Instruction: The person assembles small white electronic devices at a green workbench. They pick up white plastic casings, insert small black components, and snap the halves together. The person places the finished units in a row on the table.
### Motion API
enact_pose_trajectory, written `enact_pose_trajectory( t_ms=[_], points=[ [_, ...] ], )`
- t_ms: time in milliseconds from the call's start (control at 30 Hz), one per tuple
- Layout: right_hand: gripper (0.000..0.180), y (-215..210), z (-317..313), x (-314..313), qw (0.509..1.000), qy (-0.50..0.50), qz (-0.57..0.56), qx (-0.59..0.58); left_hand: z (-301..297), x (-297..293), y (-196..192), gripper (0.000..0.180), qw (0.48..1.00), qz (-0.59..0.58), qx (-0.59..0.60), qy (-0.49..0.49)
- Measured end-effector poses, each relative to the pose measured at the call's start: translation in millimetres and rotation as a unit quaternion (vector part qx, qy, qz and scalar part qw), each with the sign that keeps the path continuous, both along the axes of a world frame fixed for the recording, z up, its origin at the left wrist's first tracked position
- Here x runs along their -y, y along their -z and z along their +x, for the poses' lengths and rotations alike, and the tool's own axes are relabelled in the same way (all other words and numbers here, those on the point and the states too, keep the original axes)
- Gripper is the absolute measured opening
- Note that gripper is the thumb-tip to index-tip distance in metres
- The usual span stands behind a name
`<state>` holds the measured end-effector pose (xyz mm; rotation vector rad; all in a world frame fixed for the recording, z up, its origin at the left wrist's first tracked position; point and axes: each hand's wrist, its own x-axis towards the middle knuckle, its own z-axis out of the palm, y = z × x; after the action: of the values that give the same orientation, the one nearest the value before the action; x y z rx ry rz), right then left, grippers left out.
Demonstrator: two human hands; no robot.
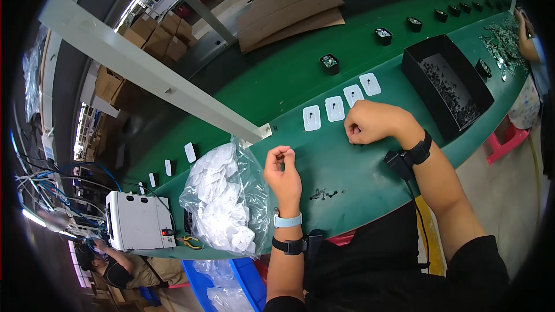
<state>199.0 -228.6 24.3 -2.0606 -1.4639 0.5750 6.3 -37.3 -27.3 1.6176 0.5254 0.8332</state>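
My left hand (283, 176) hovers over the green table beside a clear bag of white plastic covers (222, 196). Its fingers are curled toward the thumb, and anything inside them is hidden. My right hand (373, 121), also closed, is just below a row of white rounded covers (311, 118); what its fingertips may hold is out of sight. Each cover that shows fully carries a small dark piece, and one cover (352, 93) is partly behind my right hand. Loose small black parts (324, 195) lie between my forearms.
A black box (448, 84) of small black parts stands at right, near a heap of green pieces (502, 43). Black square housings (329, 63) line the green belt. Left are a white machine (139, 219), yellow pliers (191, 242) and a slanting post (156, 69). Other people sit at both ends.
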Motion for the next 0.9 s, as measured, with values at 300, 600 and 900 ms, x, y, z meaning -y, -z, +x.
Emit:
enact_pose_trajectory(
  t_ms=[300,600,900],
  points=[
    [0.010,5,-1,-1,0.999,0.023,-0.034,0.029,0,2,1,0.005,1.000,-0.023,0.008,0.000],
    [0.007,4,-1,4,0.999,0.033,-0.031,0.005,45,7,-70,0.016,0.939,0.259,-0.180,0.137],
    [0.016,8,3,-6,0.997,0.004,0.075,-0.020,89,-46,-74,0.026,0.897,0.345,-0.250,0.118]
  ],
)
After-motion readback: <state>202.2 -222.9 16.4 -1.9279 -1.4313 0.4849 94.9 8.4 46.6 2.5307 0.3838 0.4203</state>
